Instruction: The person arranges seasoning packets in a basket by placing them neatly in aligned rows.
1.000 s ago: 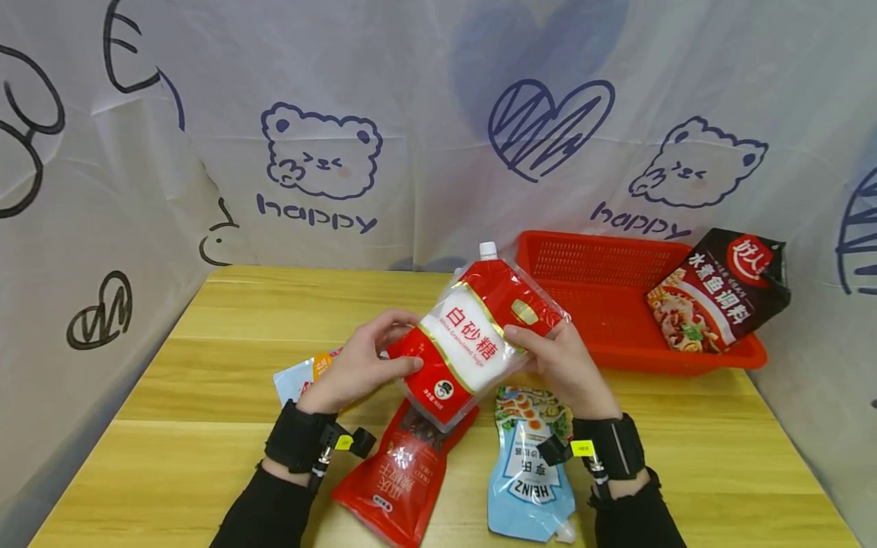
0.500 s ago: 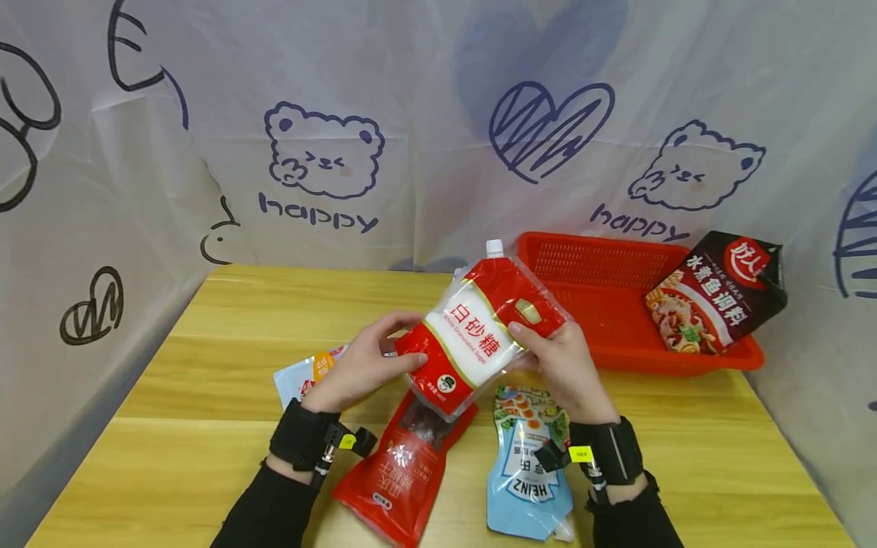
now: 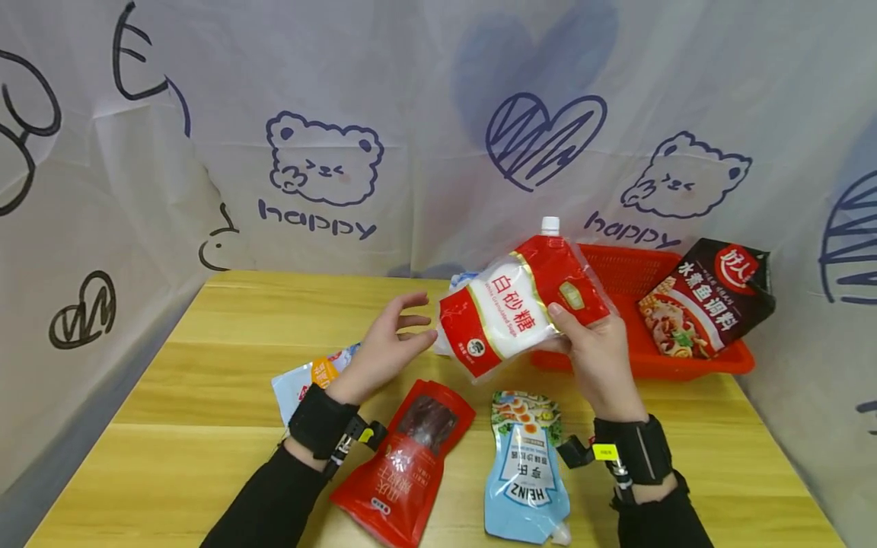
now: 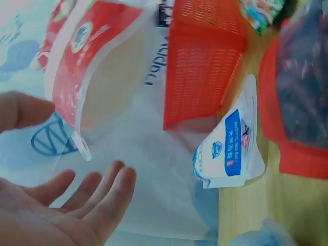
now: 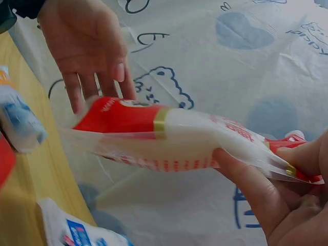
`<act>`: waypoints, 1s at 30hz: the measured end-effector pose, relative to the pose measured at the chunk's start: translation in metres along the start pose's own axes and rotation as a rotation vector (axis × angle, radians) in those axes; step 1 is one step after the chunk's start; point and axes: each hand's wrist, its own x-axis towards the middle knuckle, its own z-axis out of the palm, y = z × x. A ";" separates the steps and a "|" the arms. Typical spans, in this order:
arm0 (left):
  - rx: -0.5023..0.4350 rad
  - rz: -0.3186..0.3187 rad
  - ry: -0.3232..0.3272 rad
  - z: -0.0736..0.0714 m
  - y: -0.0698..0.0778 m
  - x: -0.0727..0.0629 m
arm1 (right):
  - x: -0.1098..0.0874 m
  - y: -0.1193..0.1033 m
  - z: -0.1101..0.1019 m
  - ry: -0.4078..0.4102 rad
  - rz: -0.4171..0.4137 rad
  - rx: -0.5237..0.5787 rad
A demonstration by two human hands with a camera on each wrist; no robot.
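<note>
A red and white pouch of white granulated sugar (image 3: 510, 308) with a white cap is up above the table, tilted. My right hand (image 3: 597, 356) pinches its right edge, thumb on the front; in the right wrist view the fingers (image 5: 251, 184) lie along its underside. My left hand (image 3: 385, 352) is beside the lower left corner, fingers spread and loosely bent, gripping nothing. In the left wrist view the left thumb (image 4: 25, 110) is right by the pouch's edge; whether it touches cannot be told.
The red basket (image 3: 644, 369) at the back right holds a black seasoning packet (image 3: 712, 297), leaning. On the table lie a red pouch (image 3: 404, 464), an upside-down blue Heinz pouch (image 3: 526, 472) and a light blue packet (image 3: 298, 384). A sea salt bag (image 4: 230, 146) stands behind the sugar.
The left hand has let go of the sugar pouch. The right hand has carried the pouch to the right and slightly up, in front of the basket.
</note>
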 end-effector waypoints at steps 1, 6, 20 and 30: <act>0.028 0.020 0.014 0.002 0.000 0.003 | 0.001 -0.003 -0.003 0.013 -0.012 0.011; 0.203 0.142 0.056 0.016 0.003 0.016 | 0.006 -0.016 -0.018 0.093 -0.024 -0.004; 0.905 0.547 -0.103 0.070 0.015 0.052 | 0.033 -0.049 -0.070 0.318 0.013 -0.339; 1.026 0.573 -0.325 0.108 0.003 0.074 | 0.056 -0.052 -0.107 0.371 -0.029 -0.638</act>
